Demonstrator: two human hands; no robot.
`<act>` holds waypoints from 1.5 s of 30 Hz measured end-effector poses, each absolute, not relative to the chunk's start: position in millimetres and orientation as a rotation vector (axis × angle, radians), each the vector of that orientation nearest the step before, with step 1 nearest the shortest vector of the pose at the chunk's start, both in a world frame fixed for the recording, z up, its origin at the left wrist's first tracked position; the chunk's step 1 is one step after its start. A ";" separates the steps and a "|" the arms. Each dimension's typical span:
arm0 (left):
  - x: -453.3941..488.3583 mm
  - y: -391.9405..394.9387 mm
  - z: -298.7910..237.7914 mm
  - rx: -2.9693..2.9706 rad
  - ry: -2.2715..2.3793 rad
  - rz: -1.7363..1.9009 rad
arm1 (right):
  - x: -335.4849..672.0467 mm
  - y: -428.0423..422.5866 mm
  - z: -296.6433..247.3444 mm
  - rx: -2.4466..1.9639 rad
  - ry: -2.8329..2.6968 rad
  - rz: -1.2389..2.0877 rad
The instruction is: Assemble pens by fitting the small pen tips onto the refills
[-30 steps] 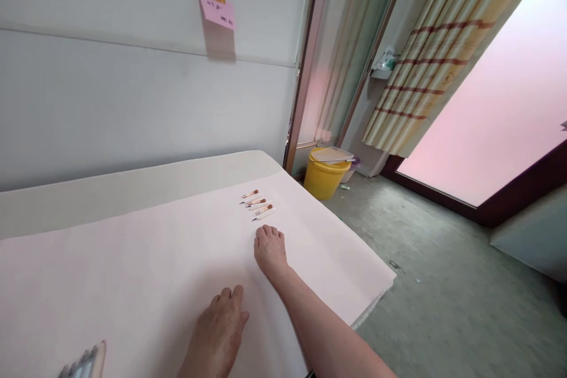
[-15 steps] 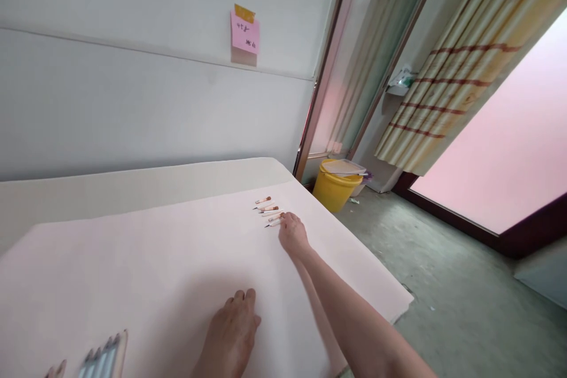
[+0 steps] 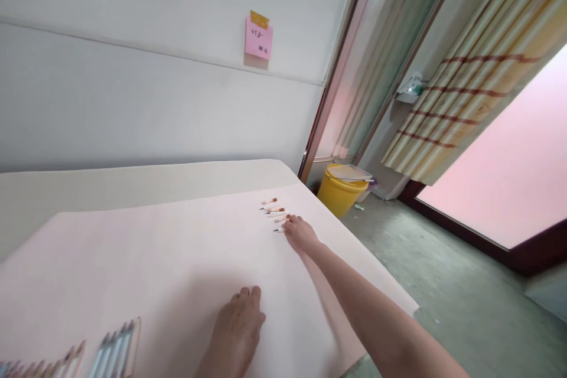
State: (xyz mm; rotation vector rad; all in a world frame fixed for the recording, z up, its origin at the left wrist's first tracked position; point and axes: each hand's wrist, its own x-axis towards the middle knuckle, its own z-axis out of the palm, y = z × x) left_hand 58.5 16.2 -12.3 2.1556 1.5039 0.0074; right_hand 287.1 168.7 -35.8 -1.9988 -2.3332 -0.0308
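Observation:
My right hand [image 3: 301,235] reaches to the far right part of the white sheet. Its fingertips are closed on the near end of a thin white pen [image 3: 279,230] with a dark tip; part of the pen is hidden under them. Just beyond lie several similar slim pieces in a loose row, some white with dark tips, one a short pale piece with a brown end [image 3: 269,201]. My left hand [image 3: 238,325] lies palm down on the sheet nearer to me, fingers stretched forward, with nothing visible in it.
The white sheet [image 3: 146,254] covers much of the pale table [image 3: 133,186]. Light blue pencil-like sticks [image 3: 110,354] and other sticks [image 3: 71,363] are lined up at the lower left. A yellow bucket [image 3: 340,192] stands on the floor beyond the right edge. A pink note [image 3: 258,40] hangs on the wall.
The view has shifted slightly, bringing more of the lined-up sticks in at the lower left. My right hand has moved a little towards me along the nearest pen; my left hand stays on the sheet.

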 end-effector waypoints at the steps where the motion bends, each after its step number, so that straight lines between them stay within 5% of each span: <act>1: 58.2 15.2 -11.9 2.152 1.502 0.029 | 286.5 165.5 -32.9 -1.998 -2.363 -0.023; 7: 57.1 20.2 -5.3 1.901 1.601 0.395 | 253.6 129.5 -31.7 -2.032 -2.373 0.029; 15: 41.5 35.9 0.6 0.716 1.347 1.048 | 184.1 86.5 -46.5 -2.036 -2.199 0.227; 20: 39.0 32.2 -10.9 0.154 1.200 1.078 | 185.7 85.0 -54.6 -1.964 -2.080 0.362; 29: 60.0 43.8 -26.7 0.094 1.067 1.115 | 175.9 74.4 -40.1 -1.625 -1.865 0.795; 45: 33.1 54.8 -16.8 -0.083 1.045 1.484 | 189.3 64.3 0.4 -1.431 -1.633 0.917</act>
